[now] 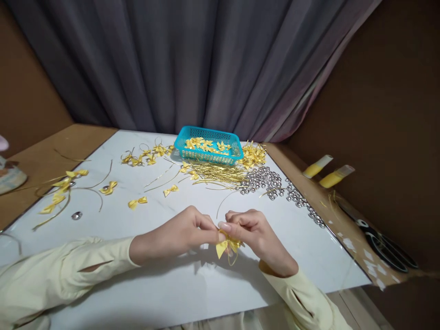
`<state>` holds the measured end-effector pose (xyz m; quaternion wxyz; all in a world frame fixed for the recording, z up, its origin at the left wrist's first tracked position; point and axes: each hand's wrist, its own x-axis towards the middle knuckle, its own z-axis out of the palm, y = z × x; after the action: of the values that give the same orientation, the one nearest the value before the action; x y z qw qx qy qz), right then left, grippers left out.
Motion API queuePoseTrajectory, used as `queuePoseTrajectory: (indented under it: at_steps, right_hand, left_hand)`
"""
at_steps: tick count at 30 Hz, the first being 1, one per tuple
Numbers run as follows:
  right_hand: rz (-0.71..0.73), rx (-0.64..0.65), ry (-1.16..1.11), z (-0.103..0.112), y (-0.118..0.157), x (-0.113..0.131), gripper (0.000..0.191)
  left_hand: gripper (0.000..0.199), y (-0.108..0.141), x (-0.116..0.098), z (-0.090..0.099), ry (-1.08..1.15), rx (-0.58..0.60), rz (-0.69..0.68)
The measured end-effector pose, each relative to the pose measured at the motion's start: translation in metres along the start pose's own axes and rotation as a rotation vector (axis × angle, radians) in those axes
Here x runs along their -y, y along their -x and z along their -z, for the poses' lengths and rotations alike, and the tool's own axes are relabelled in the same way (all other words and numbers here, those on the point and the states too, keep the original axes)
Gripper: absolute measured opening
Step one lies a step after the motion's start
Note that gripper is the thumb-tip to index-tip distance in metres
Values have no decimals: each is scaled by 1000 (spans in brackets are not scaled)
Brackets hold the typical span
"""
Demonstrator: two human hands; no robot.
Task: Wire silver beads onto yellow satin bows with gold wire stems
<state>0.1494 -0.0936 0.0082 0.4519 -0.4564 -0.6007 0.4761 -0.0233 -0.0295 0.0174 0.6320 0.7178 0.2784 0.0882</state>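
Between my two hands is a yellow ribbon bow [223, 249] with a thin gold cord [234, 261] looped below it. My left hand [182, 229] pinches the bow from the left, thumb and fingertips pressed together. From the other side my right hand [252, 231] grips the same bow, its thumb lying across the top. One end of a cord sticks up above the fingertips. The centre of the bow is hidden by the fingers. Loose bows [137, 202] lie on the white board beyond my left hand, and a silver heart-shaped piece [77, 215] rests further left.
A turquoise basket [237, 149] holding yellow bows stands at the back. Before it lie gold cords [220, 173], with silver hearts [263, 178] spread rightward. More bows [253, 155] are heaped beside the basket. Black-handled scissors [381, 243] and two yellow-filled tubes [337, 177] lie along the right edge.
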Motion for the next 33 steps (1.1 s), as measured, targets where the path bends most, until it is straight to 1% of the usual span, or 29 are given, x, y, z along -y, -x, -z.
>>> queuePoseTrajectory:
  at_steps: [3, 7, 8, 9, 11, 13, 15, 16, 20, 23, 25, 29, 31, 33]
  right_hand:
    - [70, -33, 122, -1, 0, 1, 42]
    - [305, -108, 338, -2, 0, -1, 42]
    - [341, -118, 363, -2, 1, -2, 43]
    - [341, -117, 366, -1, 1, -2, 44]
    - [242, -62, 292, 1, 1, -2, 44]
    - [107, 40, 176, 4, 1, -2, 41]
    - [30, 115, 78, 5, 2, -2, 41]
    - [12, 127, 37, 5, 2, -3, 42]
    - [-32, 108, -108, 1, 2, -3, 42]
    - [-74, 104, -103, 0, 1, -1, 42]
    - [-74, 65, -68, 2, 0, 0, 44]
    - [11, -174, 0, 14, -1, 0, 49]
    - [34, -259, 28, 22, 0, -1, 49]
    - [47, -303, 29, 29, 1, -2, 46]
  left_hand:
    - [33, -1, 0, 0, 57, 1, 24]
    - [25, 0, -2, 0, 152, 36, 56]
    - [25, 0, -2, -1, 161, 39, 67]
    - [25, 1, -3, -1, 158, 38, 75]
    - [25, 2, -4, -2, 118, 24, 77]
    - [25, 3, -5, -2, 63, 15, 64]
    - [24, 4, -5, -3, 40, 12, 51]
    - [24, 4, -5, -3, 39, 15, 47]
    - [26, 4, -6, -4, 80, 43, 55]
    - [27, 3, -5, -4, 138, 67, 86]
    - [27, 3, -4, -5, 173, 86, 106]
    - [27, 4, 1, -7, 210, 145, 123]
    - [27, 4, 2, -7, 184, 131, 129]
    - [27, 4, 3, -6, 124, 111, 121]
